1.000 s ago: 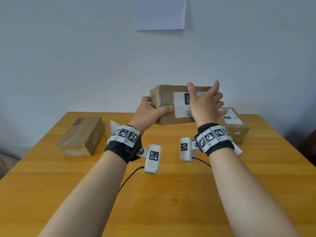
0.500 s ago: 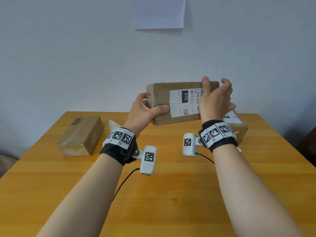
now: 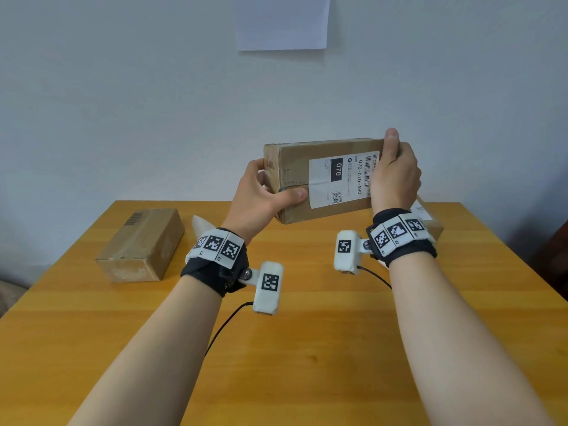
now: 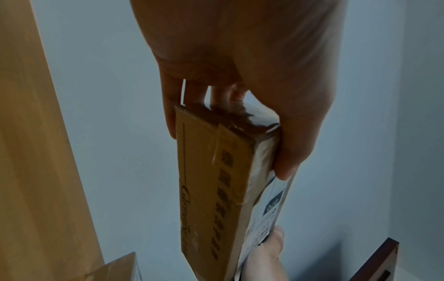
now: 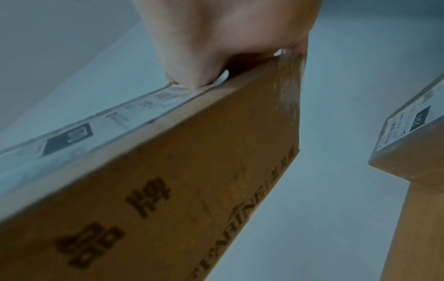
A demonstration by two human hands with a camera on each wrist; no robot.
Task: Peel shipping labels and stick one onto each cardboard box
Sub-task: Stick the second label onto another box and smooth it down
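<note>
A box was held in the air at the centre of the head view, above the far part of the worktop, tilted so that its broad face pointed at the camera. A white label with a barcode and the figures 070 lay stuck on that face, toward its right half. The left hand gripped the box's left end, thumb lying across the front face and fingers wrapped behind; in the left wrist view the thumb pressed the labelled side while the fingers ran down the opposite side. The right hand gripped the right end, thumb up along the front edge over the label's right margin, fingers curled over the far side. In the right wrist view the thumb pressed on the label's end near the box corner. A second box, bare of any white label on the faces shown, lay on the worktop at the left of the frame. A third box, with a label on top, sat at the right, mostly hidden behind the right wrist. A sheet hung on the wall at the upper centre.
</note>
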